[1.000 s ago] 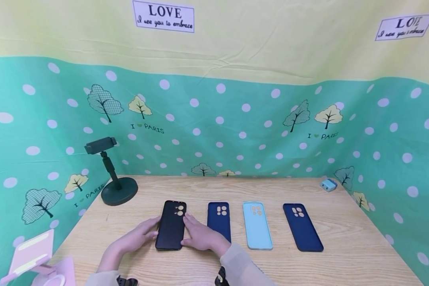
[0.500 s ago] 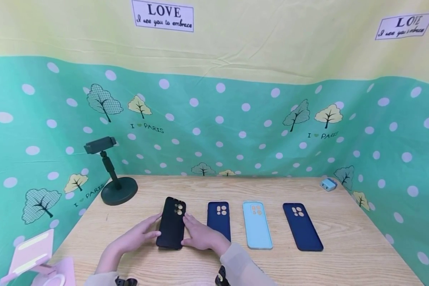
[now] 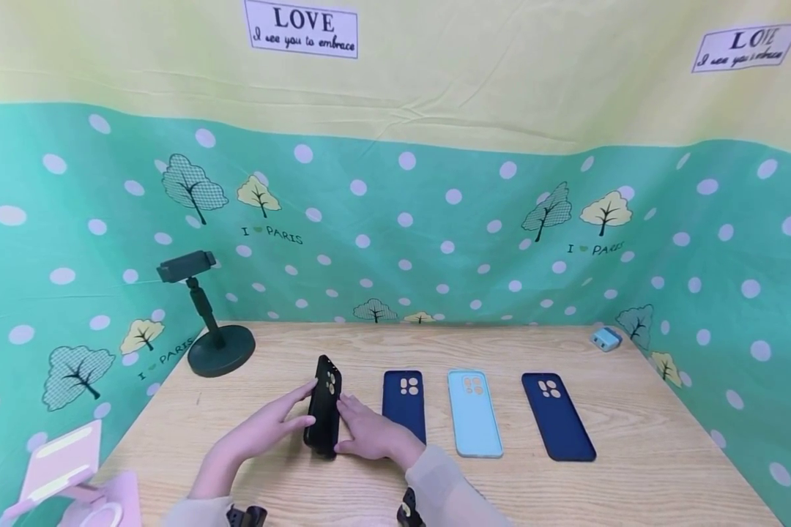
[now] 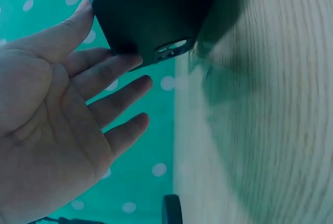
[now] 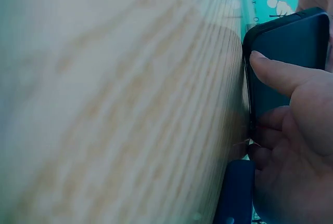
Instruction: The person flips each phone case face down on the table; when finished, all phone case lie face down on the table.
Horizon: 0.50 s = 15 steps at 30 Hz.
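A black phone case [image 3: 326, 413] with camera cutouts stands tilted on its right long edge, its left edge raised off the table. My left hand [image 3: 270, 428] holds that raised edge between thumb and fingers; in the left wrist view the left hand [image 4: 62, 99] has its thumb on one edge and fingertips on the smooth back. Along the lower edge, my right hand [image 3: 372, 428] touches the case with extended fingers. In the right wrist view the right hand's thumb [image 5: 278, 73] lies against the case's rimmed face. A dark blue phone case [image 3: 403, 406] lies partly hidden behind the right hand.
Further right lie a light blue phone case [image 3: 476, 417] and another dark blue phone case [image 3: 556, 417]. A black stand [image 3: 220, 351] occupies the back left, a pink stand [image 3: 102, 498] the front left. A small blue charger block [image 3: 606, 339] sits at the back right.
The black phone case went from lying flat to steeply tilted, its left edge lifted. My left hand moved up and right with that edge; the right hand stayed at the opposite edge.
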Motion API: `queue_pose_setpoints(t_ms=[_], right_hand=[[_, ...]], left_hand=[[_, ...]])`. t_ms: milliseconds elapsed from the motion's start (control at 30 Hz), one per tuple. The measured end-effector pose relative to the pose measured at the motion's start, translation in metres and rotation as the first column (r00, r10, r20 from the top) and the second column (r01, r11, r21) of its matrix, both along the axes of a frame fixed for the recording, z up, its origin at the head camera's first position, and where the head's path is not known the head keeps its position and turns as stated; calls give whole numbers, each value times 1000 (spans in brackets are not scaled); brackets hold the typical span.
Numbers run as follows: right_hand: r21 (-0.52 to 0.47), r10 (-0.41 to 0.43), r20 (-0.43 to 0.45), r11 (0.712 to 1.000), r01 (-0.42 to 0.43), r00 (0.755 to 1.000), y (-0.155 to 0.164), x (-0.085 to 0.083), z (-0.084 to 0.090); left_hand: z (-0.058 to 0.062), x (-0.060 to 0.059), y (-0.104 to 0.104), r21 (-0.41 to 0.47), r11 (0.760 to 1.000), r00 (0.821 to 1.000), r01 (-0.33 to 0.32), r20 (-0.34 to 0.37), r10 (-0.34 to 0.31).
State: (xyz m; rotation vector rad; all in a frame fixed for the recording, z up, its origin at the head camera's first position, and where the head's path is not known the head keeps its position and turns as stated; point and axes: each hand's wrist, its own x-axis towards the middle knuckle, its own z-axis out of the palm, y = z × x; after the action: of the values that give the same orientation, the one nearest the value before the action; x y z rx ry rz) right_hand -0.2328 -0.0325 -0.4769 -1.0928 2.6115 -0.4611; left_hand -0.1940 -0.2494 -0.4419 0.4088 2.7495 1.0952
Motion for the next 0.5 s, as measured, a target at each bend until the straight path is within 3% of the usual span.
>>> queue_pose_setpoints(t_ms=[367,500], right_hand=[[12,-16,-33,1000,16,999,-4,1,-1],[11,-14,-3,1000,14,1000,-1,1,2]], left_hand=[[5,-1,16,12,1000,1000,-10,5,10],[6,-1,20,10,1000,1000,-9,1,9]])
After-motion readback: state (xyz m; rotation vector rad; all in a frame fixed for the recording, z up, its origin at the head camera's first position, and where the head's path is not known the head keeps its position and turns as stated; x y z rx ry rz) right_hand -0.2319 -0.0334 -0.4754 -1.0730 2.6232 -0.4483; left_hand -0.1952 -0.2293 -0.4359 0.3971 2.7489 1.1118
